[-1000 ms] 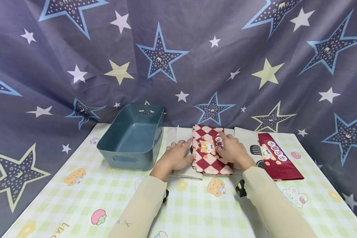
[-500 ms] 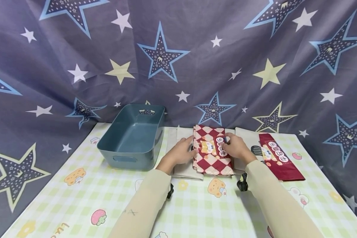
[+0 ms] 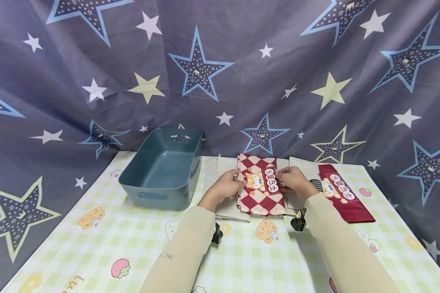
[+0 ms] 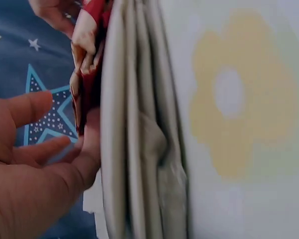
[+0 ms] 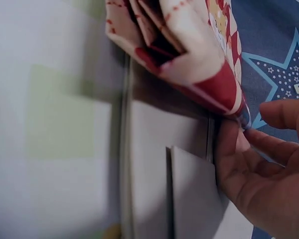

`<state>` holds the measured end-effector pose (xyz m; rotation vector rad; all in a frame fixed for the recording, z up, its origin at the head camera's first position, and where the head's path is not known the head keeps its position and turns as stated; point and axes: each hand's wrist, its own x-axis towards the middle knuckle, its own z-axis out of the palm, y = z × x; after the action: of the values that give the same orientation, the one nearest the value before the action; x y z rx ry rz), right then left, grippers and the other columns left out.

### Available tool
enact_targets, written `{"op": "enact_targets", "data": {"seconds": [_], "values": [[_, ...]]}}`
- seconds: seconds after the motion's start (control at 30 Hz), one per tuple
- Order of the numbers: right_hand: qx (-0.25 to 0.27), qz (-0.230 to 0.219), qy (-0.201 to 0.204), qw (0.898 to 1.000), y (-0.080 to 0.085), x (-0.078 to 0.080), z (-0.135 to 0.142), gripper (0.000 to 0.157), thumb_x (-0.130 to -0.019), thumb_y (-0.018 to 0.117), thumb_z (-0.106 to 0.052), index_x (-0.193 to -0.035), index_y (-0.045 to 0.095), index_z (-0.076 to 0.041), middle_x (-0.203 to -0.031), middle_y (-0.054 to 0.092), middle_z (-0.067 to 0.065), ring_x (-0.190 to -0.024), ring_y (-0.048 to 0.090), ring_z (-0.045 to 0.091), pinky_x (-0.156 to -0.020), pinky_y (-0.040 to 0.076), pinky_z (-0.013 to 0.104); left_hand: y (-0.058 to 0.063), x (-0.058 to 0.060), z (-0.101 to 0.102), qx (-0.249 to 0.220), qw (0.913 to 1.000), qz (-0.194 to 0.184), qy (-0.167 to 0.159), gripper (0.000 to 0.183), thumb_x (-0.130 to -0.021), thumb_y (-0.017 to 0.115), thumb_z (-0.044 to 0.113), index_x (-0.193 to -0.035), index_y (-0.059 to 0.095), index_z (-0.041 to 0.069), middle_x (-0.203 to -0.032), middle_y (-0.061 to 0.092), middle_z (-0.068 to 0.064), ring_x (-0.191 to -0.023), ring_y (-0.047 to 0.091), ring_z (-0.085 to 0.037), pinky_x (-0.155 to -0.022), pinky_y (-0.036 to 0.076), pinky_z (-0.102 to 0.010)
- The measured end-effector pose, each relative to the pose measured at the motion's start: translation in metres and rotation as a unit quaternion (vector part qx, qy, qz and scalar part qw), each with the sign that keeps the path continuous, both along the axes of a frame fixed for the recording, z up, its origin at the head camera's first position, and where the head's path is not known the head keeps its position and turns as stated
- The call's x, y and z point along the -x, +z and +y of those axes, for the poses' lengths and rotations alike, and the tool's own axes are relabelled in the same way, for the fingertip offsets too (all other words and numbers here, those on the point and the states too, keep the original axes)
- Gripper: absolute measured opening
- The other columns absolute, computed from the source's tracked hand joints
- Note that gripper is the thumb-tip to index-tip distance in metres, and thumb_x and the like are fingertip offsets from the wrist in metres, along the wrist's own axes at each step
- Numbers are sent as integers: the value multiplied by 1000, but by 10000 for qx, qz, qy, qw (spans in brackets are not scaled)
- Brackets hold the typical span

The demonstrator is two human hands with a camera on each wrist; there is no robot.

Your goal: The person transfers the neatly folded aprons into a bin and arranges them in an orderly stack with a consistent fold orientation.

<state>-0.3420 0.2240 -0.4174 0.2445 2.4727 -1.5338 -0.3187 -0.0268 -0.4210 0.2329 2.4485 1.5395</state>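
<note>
A folded cloth (image 3: 260, 203) with red and cream diamonds and a cartoon bear patch lies on folded beige cloth (image 3: 229, 209). My left hand (image 3: 226, 186) is at its left edge. The left wrist view shows a finger (image 4: 92, 130) tucked between the diamond cloth and the beige layers, the other fingertips close to the edge. On the opposite side my right hand (image 3: 294, 180) pinches the right edge. In the right wrist view the diamond cloth's near end (image 5: 199, 59) is raised over the beige layers (image 5: 159, 134).
Left of the cloths stands a blue-grey plastic bin (image 3: 154, 195) with handle slots. To the right, a beige and dark red folded cloth (image 3: 355, 207) with a spatula print lies flat. A starry curtain (image 3: 220, 61) hangs behind the checked table (image 3: 73, 244).
My right hand has drawn back from on top of the diamond cloth to its right edge and now pinches it. My left hand has shifted slightly right, fingers going under the left edge.
</note>
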Motion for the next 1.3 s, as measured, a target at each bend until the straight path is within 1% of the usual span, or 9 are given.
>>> {"op": "enact_targets", "data": {"seconds": [0.1,0.23,0.33,0.43,0.57,0.73,0.87,1.07,1.3], "values": [[260,-134,-50,9996,0,0,2,40,-107,49,-15,-139,49,7,-111,60,15,-82,60,15,-70,58,29,0,2,5,-705,9962,-468,218,62,-100,60,8,-157,36,1,-129,60,-17,-102,63,-21,-84,56,-34],[353,-206,-37,9992,1,-2,2,39,-104,53,-13,-139,48,4,-97,60,8,-75,59,13,-65,57,27,1,5,6,-1249,9863,-929,538,59,-98,58,1,-154,40,0,-122,65,-18,-88,68,-20,-67,58,-31],[316,-280,-16,9991,3,-3,0,44,-99,60,-9,-140,47,4,-92,62,6,-71,59,11,-62,57,27,0,7,4,-1519,9786,-1176,741,56,-96,58,-3,-150,45,0,-116,67,-17,-83,66,-19,-64,57,-30],[234,-359,20,9991,6,-4,-4,52,-94,65,-4,-141,45,3,-91,62,7,-67,58,10,-62,57,27,1,8,2,-1692,9732,-1305,851,56,-93,58,-7,-147,50,2,-109,68,-16,-81,67,-20,-65,59,-31],[144,-382,38,9992,6,-3,-7,57,-90,67,0,-142,43,2,-94,62,9,-68,57,11,-61,55,27,2,9,1,-1739,9714,-1361,877,58,-90,60,-10,-145,54,5,-104,70,-16,-80,68,-20,-65,59,-32],[195,-337,22,9992,4,-3,-8,57,-90,68,2,-141,42,1,-101,63,13,-74,61,13,-62,56,29,2,9,2,-1807,9684,-1430,953,58,-88,66,-10,-143,57,8,-107,69,-14,-81,68,-19,-65,59,-32],[375,-339,-36,9987,3,-3,-6,57,-92,67,1,-143,43,0,-105,65,14,-76,64,14,-65,58,30,1,9,2,-1824,9674,-1446,1002,60,-86,69,-11,-141,59,10,-109,68,-13,-81,66,-18,-64,58,-32],[703,-281,-79,9971,3,-4,-5,58,-93,65,0,-146,42,-2,-110,65,14,-79,66,14,-68,58,31,3,8,4,-1882,9664,-1447,986,62,-84,68,-14,-140,59,11,-106,67,-11,-78,65,-18,-61,56,-30],[945,-67,109,9954,11,-6,-8,60,-93,62,1,-148,41,-1,-127,59,24,-88,66,20,-72,59,33,5,8,1,-1838,9680,-1338,1066,64,-82,66,-15,-139,58,12,-92,64,-9,-70,61,-17,-58,54,-30]]}}
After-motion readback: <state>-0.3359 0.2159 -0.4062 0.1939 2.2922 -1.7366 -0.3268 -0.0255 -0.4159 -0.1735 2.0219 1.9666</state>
